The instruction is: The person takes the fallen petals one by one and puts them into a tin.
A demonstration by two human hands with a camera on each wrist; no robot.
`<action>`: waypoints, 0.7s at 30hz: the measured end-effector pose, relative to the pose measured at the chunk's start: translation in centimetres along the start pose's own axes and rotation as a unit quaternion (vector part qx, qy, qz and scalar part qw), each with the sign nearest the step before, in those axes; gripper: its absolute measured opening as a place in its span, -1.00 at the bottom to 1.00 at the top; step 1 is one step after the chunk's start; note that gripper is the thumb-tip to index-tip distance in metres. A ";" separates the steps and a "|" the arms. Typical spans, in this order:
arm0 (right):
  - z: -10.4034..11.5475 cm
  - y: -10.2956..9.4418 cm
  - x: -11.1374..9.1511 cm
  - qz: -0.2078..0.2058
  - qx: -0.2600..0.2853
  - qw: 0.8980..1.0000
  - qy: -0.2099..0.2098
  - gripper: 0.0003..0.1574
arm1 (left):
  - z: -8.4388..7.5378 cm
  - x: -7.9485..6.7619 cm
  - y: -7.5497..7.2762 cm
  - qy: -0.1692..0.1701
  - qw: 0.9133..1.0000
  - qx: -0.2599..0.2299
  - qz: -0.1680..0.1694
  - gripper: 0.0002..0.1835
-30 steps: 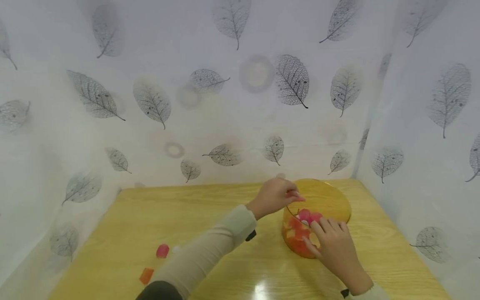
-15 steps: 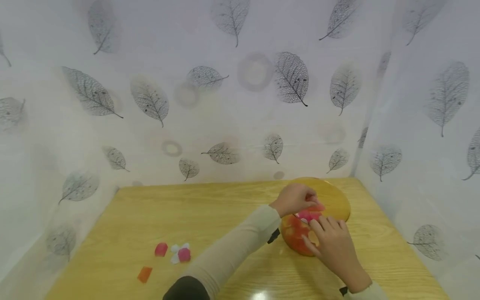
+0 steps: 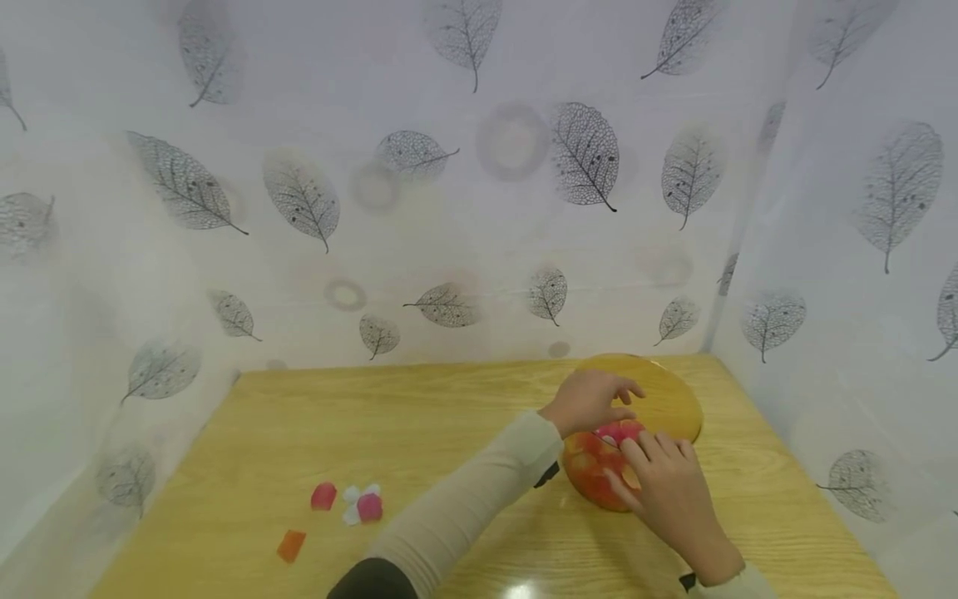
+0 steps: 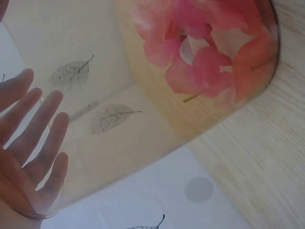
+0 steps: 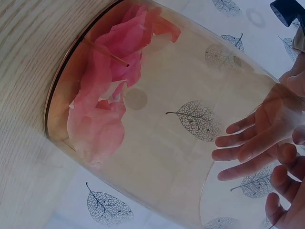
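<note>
A clear amber-tinted glass vase stands at the right rear of the table. Pink and orange petals lie at its bottom, with some white ones among them. My left hand is over the vase, fingers and thumb parted, with nothing seen between them. On the near right side my right hand rests against the vase, its fingers spread. Both wrist views look through the glass at the petals and at parted fingers. The right wrist view also shows a thin stick near the bottom.
Left on the wooden table lie a red-pink petal, a white piece with a pink centre and an orange piece. Pale leaf-patterned curtains enclose the table at the back and sides.
My left hand has moved right over the vase and let go of the pink petals it pinched. The right hand has stayed against the vase. The white-and-pink piece is now uncovered by the sleeve.
</note>
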State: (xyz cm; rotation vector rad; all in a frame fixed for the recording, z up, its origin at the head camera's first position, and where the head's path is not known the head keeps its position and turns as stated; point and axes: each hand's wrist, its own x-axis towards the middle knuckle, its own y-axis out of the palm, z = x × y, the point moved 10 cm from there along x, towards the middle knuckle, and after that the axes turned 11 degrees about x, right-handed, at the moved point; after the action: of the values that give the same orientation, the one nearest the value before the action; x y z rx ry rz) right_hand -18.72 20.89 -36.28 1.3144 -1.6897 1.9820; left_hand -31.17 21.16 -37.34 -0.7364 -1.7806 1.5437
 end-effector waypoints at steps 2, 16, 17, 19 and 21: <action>-0.1 0.0 0.0 0.000 -0.001 1.000 0.000 -0.29 | 0.0 0.0 0.0 0.001 1.000 0.000 -0.003 -0.65; 0.5 -0.1 0.1 -0.009 0.003 1.000 -0.007 -0.32 | 1.4 -3.4 -4.4 0.038 0.987 -0.009 -0.155 -0.69; 0.5 -0.1 0.1 -0.008 0.004 1.000 -0.005 -0.32 | 1.7 -4.3 -5.2 0.044 0.984 0.006 -0.173 -0.70; 0.5 -0.2 0.1 -0.008 0.006 1.000 -0.002 -0.32 | 2.4 -6.4 -6.8 0.053 0.976 0.034 -0.210 -0.73; 0.3 -0.3 0.2 -0.008 0.007 1.000 0.002 -0.32 | 3.4 -8.7 -8.2 0.055 0.970 0.048 -0.230 -0.76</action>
State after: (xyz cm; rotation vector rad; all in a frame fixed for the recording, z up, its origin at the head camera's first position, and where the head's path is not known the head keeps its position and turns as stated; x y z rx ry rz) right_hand -18.48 20.61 -35.96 1.3248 -1.6618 1.9887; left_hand -28.32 11.12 -30.57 -0.3212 -1.6370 1.2379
